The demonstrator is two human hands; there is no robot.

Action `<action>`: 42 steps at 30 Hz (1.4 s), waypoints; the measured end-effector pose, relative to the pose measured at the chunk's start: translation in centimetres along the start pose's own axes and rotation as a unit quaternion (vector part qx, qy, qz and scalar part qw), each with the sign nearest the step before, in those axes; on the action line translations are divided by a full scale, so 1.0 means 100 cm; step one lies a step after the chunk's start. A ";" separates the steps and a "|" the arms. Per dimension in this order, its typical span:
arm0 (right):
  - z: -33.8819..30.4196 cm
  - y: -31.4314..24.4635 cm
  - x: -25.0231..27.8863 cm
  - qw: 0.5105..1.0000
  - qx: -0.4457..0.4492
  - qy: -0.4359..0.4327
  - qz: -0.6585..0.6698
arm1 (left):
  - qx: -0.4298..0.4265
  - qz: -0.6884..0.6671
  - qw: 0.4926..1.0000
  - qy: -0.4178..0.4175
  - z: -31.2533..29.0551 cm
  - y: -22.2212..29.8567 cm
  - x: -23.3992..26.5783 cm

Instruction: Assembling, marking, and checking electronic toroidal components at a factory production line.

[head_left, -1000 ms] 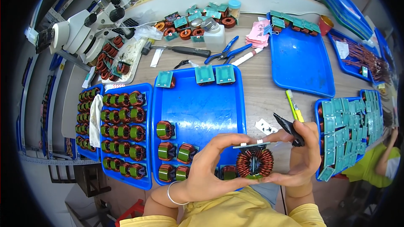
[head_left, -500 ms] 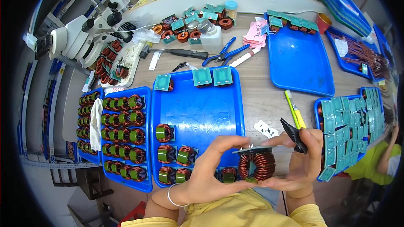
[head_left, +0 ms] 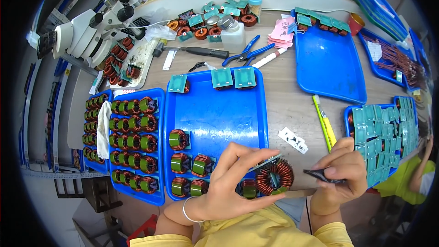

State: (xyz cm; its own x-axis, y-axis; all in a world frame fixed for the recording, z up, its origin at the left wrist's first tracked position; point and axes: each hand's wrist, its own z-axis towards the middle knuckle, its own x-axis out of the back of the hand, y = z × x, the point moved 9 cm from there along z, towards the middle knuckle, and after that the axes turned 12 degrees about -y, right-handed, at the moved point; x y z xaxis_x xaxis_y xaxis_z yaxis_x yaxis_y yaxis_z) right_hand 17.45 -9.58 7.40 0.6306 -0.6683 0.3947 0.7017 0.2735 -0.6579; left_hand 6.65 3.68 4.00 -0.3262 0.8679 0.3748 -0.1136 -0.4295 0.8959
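Observation:
My left hand (head_left: 222,196), a white bangle at its wrist, grips a copper-wound toroidal coil (head_left: 280,177) on a small green circuit board between thumb and fingers. The coil stands tilted over the near right corner of the middle blue tray (head_left: 215,130). To its right, my right hand (head_left: 345,176) pinches a short black pointed tool (head_left: 320,174), its tip toward the coil but apart from it. The tool's exact kind does not show. Several coils with green bands (head_left: 179,140) sit at that tray's left side, and a few boards (head_left: 222,77) lie face up along its far edge.
Left stand blue trays of banded coils (head_left: 148,142) and a white cloth (head_left: 104,128). Farther back lie a hammer (head_left: 196,51), blue-handled pliers (head_left: 249,54) and a heap of coils (head_left: 200,33). Right are a yellow marker (head_left: 325,126), a white label strip (head_left: 292,140) and a board-filled tray (head_left: 377,132).
My right hand has let go of the coil and drawn back to the right, its black tool now turned toward the coil. The coil has tilted in my left hand.

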 end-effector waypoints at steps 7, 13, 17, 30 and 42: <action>0.008 -0.008 -0.020 0.995 -0.033 -0.048 -0.077 | -0.031 0.143 0.989 0.013 0.001 0.008 0.002; 0.009 -0.009 -0.028 0.991 -0.040 -0.066 -0.108 | -0.041 0.145 0.988 0.027 0.002 0.011 0.004; 0.010 -0.008 -0.031 0.990 -0.030 -0.083 -0.111 | -0.042 0.159 0.986 0.034 0.002 0.012 0.004; 0.010 -0.008 -0.033 0.988 -0.027 -0.094 -0.121 | -0.035 0.204 0.978 0.032 0.000 0.010 0.002; 0.011 -0.010 -0.035 0.984 -0.025 -0.105 -0.140 | -0.031 0.200 0.979 0.032 0.002 0.009 0.002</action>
State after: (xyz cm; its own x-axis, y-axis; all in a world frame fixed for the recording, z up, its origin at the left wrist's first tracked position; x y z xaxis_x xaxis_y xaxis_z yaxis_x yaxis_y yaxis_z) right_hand 14.93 -6.69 7.36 0.4742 -0.5528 0.6852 0.8432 0.0613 -0.5341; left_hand 6.69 3.50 4.91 -0.4138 0.6114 0.6745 -0.0211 -0.7472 0.6643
